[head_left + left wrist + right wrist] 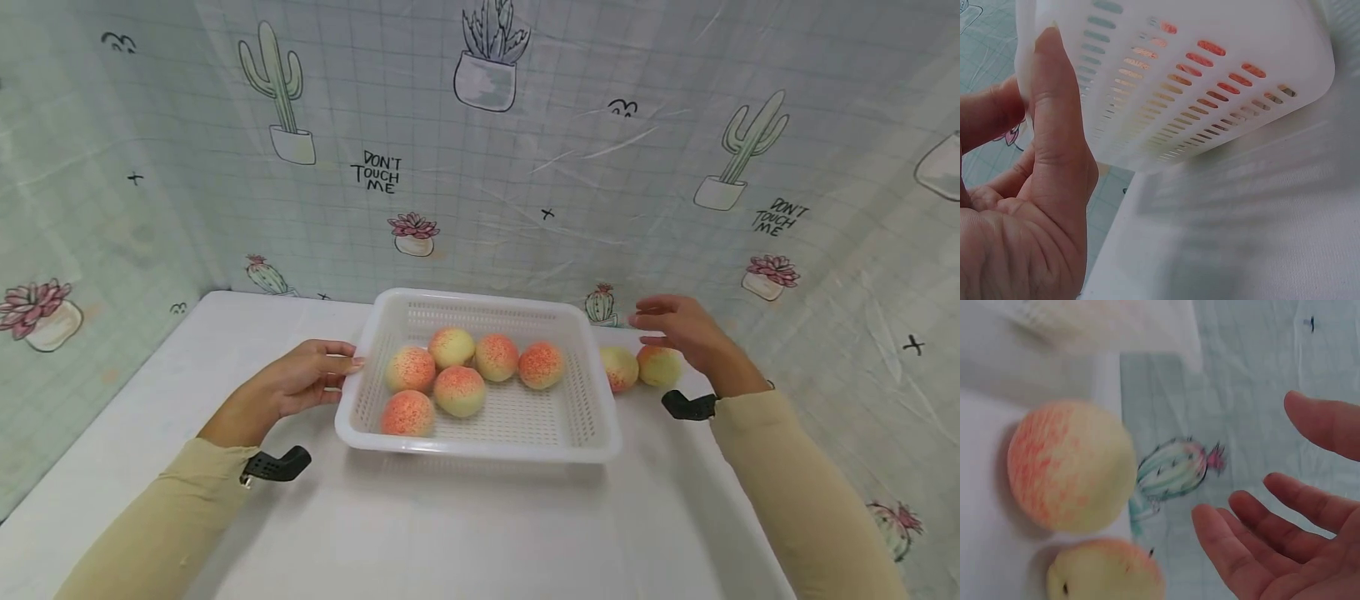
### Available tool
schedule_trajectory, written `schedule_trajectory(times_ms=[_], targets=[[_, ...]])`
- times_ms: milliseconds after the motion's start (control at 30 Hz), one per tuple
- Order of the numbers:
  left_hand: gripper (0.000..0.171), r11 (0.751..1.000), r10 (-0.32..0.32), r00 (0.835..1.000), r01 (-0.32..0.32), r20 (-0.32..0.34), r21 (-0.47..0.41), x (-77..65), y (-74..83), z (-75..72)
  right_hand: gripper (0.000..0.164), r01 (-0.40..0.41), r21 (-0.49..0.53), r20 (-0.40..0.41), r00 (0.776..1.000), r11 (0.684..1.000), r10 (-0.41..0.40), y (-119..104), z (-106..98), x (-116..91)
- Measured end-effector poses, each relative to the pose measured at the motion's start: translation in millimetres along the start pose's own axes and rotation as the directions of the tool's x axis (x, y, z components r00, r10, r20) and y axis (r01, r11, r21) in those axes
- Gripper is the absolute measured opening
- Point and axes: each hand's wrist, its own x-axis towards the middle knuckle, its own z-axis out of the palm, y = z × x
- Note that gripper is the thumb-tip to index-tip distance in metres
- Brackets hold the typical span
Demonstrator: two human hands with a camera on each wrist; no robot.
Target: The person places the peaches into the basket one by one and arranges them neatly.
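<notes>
My left hand (296,382) grips the left rim of a white plastic basket (480,447). In the left wrist view, the thumb (1057,119) lies along the outside of its slotted wall, with other fingers partly hidden behind the rim. Several red-and-yellow peaches (461,392) lie inside, mostly toward the left and back. Two more rest on the table right of the basket: a nearer peach (619,369) by its wall and another peach (659,367) beside it. Above this pair hovers my right hand (688,332), fingers spread and holding nothing; the right wrist view shows a gap between the fingers and the peach (1072,465).
A white-covered table (480,533) carries everything. Behind it and along both sides hangs a grid-patterned curtain (495,158) printed with cacti, close to the table's back edge. Each wrist wears a black camera mount, such as the left mount (277,464).
</notes>
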Motion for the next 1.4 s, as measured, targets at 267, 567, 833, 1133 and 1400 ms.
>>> schedule_trajectory(times_ms=[267,567,833,1133,1400], targets=[[0.044,1.000,0.003,0.999,-0.002,-0.032,0.025,-0.1,-1.0,0.4,0.070,-0.117,-0.107,-0.212,0.973,0.987,0.092,47.3,-14.5,2.2],[0.044,0.999,-0.006,1.000,0.007,-0.024,0.041,6.5,-0.6,2.8,0.080,-0.113,-0.128,-0.095,0.990,0.985,0.101,102.0,-12.1,2.4],[0.041,0.999,-0.010,1.000,0.011,-0.021,0.030,4.5,-1.0,0.5,0.083,-0.049,-0.273,-0.182,0.983,0.961,-0.001,116.0,1.3,10.8],[0.035,0.999,0.008,1.000,-0.008,0.005,0.035,0.1,3.3,-2.6,0.086,-0.029,-0.376,-0.235,0.970,0.926,-0.065,117.1,4.2,10.6],[0.041,0.999,-0.009,1.000,0.009,-0.006,0.033,2.7,1.9,-1.1,0.084,-0.026,-0.383,-0.285,0.954,0.923,-0.091,122.3,7.6,12.9]])
